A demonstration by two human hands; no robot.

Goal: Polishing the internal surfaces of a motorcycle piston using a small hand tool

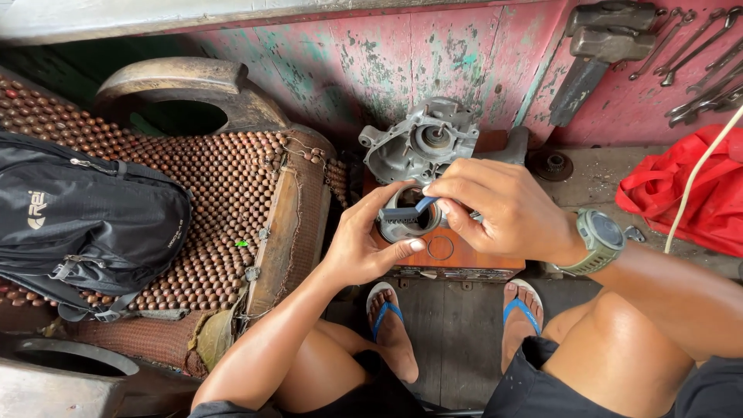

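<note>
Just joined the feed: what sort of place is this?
Likely a small repair workshop: wrenches and a hammer hang on the worn wall, and a metal engine casing sits beyond the hands.

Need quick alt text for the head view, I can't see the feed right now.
Left hand steadies a grey metal ring part on a small wooden stand while the right hand works a blue tool inside it. An engine casing sits behind.

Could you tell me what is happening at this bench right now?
A seated person holds a round metal part over a small wooden box. The left hand cups the part, while the right hand works a blue-handled tool across its opening. A grey engine casing stands just behind. Hammers and wrenches hang on the pink wall, and a black backpack lies on a beaded seat cover.
</note>
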